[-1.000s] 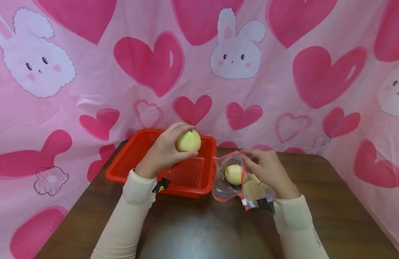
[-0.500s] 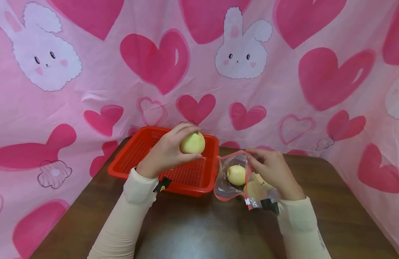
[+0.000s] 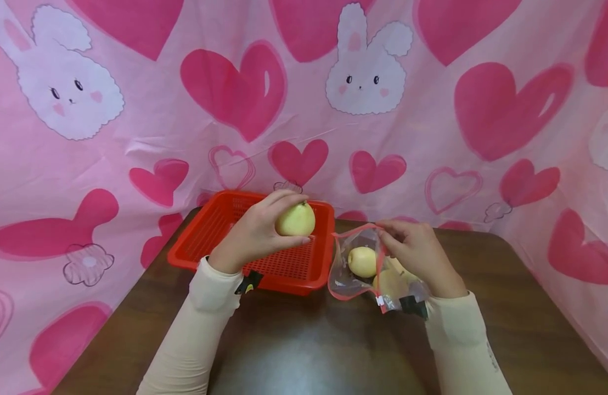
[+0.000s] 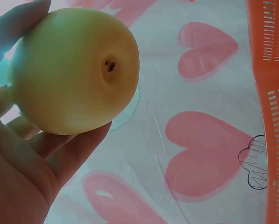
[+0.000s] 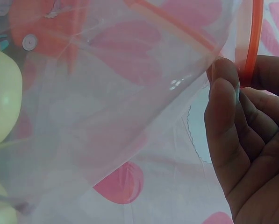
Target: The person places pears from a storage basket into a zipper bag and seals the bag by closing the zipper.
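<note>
My left hand (image 3: 254, 230) grips a pale yellow-green pear (image 3: 296, 219) above the right part of a red plastic basket (image 3: 289, 283). In the left wrist view the pear (image 4: 69, 70) shows a dark-flecked hollow at one end, with thumb and fingers around it. To the right of the basket, my right hand (image 3: 417, 249) pinches the red rim of a clear zip bag (image 3: 343, 282), whose mouth gapes toward the basket. Inside the bag lies a pear (image 3: 362, 262), with more pale yellow fruit behind the plastic. The right wrist view shows fingertips on the bag's orange-red edge (image 5: 249, 56).
Both hands are over a dark brown wooden table (image 3: 304, 351). A white slider (image 3: 380, 300) sits at the lower corner of the bag's rim. Behind the table hangs a pink curtain (image 3: 304, 126) with hearts and rabbits.
The head view has shifted a little. The left hand with its pear has edged slightly right toward the bag; the right hand keeps its pinch on the bag's rim.
</note>
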`<action>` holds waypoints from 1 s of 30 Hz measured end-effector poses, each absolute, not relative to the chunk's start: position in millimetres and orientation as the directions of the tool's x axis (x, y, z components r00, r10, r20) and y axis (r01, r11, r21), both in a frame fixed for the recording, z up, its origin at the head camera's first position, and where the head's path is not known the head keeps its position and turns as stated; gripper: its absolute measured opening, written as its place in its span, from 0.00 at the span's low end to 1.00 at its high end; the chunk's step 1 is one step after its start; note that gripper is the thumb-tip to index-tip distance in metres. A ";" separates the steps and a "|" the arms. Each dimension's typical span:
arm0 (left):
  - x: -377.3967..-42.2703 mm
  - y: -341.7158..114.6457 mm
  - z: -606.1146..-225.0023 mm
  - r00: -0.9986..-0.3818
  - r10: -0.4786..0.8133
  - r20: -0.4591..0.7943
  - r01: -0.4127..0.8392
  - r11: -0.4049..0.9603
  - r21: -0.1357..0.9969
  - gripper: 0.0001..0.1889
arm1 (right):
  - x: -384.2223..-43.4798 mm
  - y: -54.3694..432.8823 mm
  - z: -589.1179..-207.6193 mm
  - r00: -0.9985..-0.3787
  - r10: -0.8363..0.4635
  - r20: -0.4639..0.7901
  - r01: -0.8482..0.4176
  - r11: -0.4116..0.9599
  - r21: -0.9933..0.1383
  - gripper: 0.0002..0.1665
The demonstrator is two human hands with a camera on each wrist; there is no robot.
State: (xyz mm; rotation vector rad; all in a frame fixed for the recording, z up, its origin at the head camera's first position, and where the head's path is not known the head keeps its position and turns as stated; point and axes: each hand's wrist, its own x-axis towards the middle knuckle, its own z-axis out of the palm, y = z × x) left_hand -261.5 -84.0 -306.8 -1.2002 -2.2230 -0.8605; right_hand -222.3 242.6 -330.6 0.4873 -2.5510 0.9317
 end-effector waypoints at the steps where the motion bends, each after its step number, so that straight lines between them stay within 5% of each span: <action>1: -261.6 -83.9 -306.7 -0.507 0.562 0.653 0.855 0.422 0.300 0.38 | -222.6 242.6 -330.3 -0.866 -0.191 0.463 -0.443 0.721 -0.532 0.14; 15: -257.4 -84.0 -305.1 -0.533 0.574 0.622 0.840 0.444 0.310 0.39 | -222.9 243.3 -331.1 -0.879 -0.190 0.437 -0.427 0.721 -0.546 0.15; 30: -248.2 -78.9 -303.1 -0.495 0.621 0.608 0.867 0.402 0.295 0.36 | -221.8 244.1 -330.9 -0.869 -0.198 0.454 -0.443 0.719 -0.536 0.14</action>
